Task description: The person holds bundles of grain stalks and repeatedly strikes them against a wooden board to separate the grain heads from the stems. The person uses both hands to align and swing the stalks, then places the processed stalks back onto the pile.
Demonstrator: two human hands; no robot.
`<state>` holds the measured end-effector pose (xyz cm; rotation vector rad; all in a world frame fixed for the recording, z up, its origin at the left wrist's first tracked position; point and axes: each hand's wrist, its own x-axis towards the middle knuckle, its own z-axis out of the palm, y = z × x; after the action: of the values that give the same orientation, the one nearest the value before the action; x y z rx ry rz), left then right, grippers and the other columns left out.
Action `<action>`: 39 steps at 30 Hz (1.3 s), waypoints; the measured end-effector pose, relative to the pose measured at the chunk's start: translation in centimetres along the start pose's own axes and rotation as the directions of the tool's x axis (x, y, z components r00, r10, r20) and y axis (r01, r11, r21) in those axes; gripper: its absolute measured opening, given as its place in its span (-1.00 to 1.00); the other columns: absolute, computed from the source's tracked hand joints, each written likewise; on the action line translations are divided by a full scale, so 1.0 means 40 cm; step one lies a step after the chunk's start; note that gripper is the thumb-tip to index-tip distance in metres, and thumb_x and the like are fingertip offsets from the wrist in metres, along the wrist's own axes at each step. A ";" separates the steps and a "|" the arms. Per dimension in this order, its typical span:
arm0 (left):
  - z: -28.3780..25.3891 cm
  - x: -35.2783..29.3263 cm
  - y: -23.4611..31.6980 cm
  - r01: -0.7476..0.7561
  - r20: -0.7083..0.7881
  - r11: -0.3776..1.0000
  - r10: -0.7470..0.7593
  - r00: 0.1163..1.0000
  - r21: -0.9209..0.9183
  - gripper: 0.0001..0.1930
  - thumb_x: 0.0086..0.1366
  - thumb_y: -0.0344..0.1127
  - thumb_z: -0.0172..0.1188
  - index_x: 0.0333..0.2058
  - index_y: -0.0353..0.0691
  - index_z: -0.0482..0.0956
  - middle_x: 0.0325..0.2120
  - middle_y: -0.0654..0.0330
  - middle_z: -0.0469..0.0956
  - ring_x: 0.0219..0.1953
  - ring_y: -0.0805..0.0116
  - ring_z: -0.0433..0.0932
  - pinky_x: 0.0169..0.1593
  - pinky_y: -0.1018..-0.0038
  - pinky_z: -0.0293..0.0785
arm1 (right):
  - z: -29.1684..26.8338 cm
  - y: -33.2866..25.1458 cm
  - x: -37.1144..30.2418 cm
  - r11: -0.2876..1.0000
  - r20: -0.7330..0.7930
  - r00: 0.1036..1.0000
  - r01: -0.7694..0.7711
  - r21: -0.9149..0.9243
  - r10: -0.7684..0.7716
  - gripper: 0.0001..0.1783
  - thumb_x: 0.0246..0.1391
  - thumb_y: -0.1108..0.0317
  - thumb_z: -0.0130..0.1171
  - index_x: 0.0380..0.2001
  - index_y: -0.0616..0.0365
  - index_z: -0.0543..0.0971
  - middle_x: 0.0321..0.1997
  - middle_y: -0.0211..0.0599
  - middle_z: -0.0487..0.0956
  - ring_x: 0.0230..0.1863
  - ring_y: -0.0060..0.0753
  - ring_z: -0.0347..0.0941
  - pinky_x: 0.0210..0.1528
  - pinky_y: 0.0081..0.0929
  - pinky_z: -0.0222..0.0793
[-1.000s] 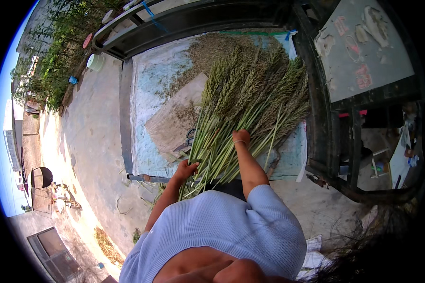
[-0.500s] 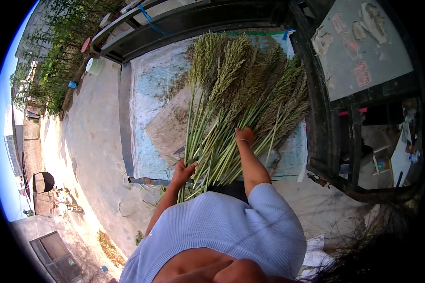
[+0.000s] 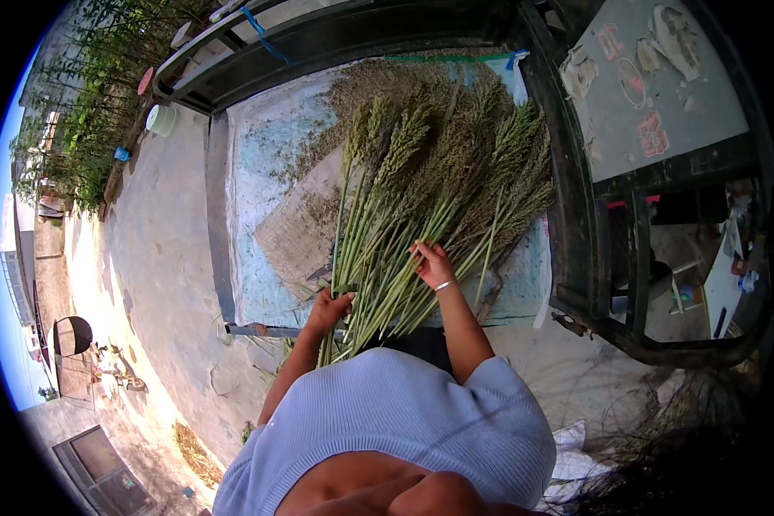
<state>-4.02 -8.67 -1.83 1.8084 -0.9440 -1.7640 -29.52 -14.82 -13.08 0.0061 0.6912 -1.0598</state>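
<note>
A broad bundle of sorghum stalks point(image 3: 385, 273), green below with bushy seed heads point(image 3: 439, 159) at the far end, lies fanned over a pale blue-and-white sheet point(image 3: 254, 185). At the bundle's left edge my left hand point(image 3: 328, 311) is closed around some of the lower stalks. My right hand point(image 3: 433, 265), with a bracelet at its wrist, is higher up in the middle of the bundle, its fingers curled on the stalks in a pinch. Beside my left hand a dark pointed piece point(image 3: 320, 272) lies on a brown board point(image 3: 297, 228); its kind is unclear.
Loose seeds point(image 3: 318, 142) are scattered over the sheet. A dark metal frame point(image 3: 568, 172) bounds it at the back and right, with a grey panel point(image 3: 662, 95) at far right. Concrete ground point(image 3: 163, 215) runs along the left, with a pale bucket point(image 3: 161, 120) and green plants point(image 3: 86, 112) beyond.
My right hand has moved left and toward me along the stalks, and its fingers have shifted. The left seed heads now sit lower, nearer me. My left hand keeps its hold.
</note>
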 end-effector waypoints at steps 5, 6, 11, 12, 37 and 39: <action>0.037 0.047 0.032 -0.020 0.057 1.000 0.020 0.998 -0.007 -0.83 0.10 -0.27 0.18 -0.40 -0.23 0.46 -0.61 0.29 0.50 -0.62 0.61 0.39 -0.54 0.65 0.29 | 0.048 0.102 0.002 0.996 0.043 0.995 -0.091 -0.026 0.092 -0.90 0.05 0.32 0.09 -0.39 0.06 0.54 -0.40 -0.42 0.54 -0.51 -0.68 0.42 -0.67 -0.72 0.25; 0.037 0.059 0.013 0.002 0.072 0.999 -0.004 0.997 0.033 -0.75 0.12 -0.26 0.18 -0.28 -0.28 0.45 -0.53 0.30 0.51 -0.55 0.57 0.44 -0.47 0.61 0.37 | 0.063 0.118 0.001 0.994 0.035 0.994 -0.097 -0.060 0.099 -0.90 0.04 0.33 0.10 -0.39 0.07 0.54 -0.41 -0.40 0.54 -0.52 -0.68 0.41 -0.66 -0.75 0.26; 0.066 0.065 -0.042 0.005 0.110 0.999 -0.010 0.994 0.048 -0.76 0.14 -0.34 0.15 -0.22 -0.24 0.40 -0.57 0.31 0.48 -0.57 0.57 0.43 -0.52 0.58 0.37 | 0.093 0.167 -0.002 0.929 -0.047 0.988 -0.157 -0.334 0.150 -0.88 0.06 0.29 0.08 -0.46 0.09 0.46 -0.51 -0.39 0.51 -0.61 -0.66 0.37 -0.68 -0.73 0.27; 0.076 0.040 0.015 0.037 0.138 0.998 -0.043 0.989 0.046 -0.73 0.12 -0.33 0.17 -0.21 -0.25 0.40 -0.58 0.31 0.47 -0.57 0.57 0.41 -0.51 0.58 0.37 | 0.086 0.176 0.000 0.894 -0.082 0.986 -0.168 -0.416 0.147 -0.86 0.06 0.28 0.07 -0.47 0.09 0.44 -0.52 -0.40 0.50 -0.63 -0.66 0.37 -0.69 -0.72 0.27; -0.011 -0.013 0.011 0.186 0.318 0.973 -0.135 0.938 -0.134 -0.77 0.18 -0.13 0.10 -0.44 -0.16 0.36 -0.75 0.34 0.33 -0.71 0.55 0.29 -0.64 0.60 0.21 | 0.160 0.093 0.170 0.954 -0.041 0.998 0.027 -0.298 -0.041 -0.52 0.01 -0.11 0.01 -0.27 0.10 0.32 -0.50 -0.39 0.39 -0.49 -0.52 0.40 -0.52 -0.47 0.43; -0.023 0.000 0.002 0.183 0.354 0.970 -0.117 0.928 -0.158 -0.70 0.20 -0.04 0.04 -0.52 -0.13 0.33 -0.74 0.33 0.30 -0.73 0.55 0.25 -0.67 0.58 0.15 | 0.178 0.107 0.111 0.975 0.064 0.992 -0.096 -0.200 0.111 -0.44 -0.05 -0.26 -0.03 -0.23 -0.01 0.33 -0.37 -0.39 0.48 -0.36 -0.42 0.44 -0.43 -0.42 0.42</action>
<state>-3.12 -8.85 -1.70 1.5170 -0.7434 -2.2353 -21.08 -18.50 -11.12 -0.1660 0.7180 -0.8841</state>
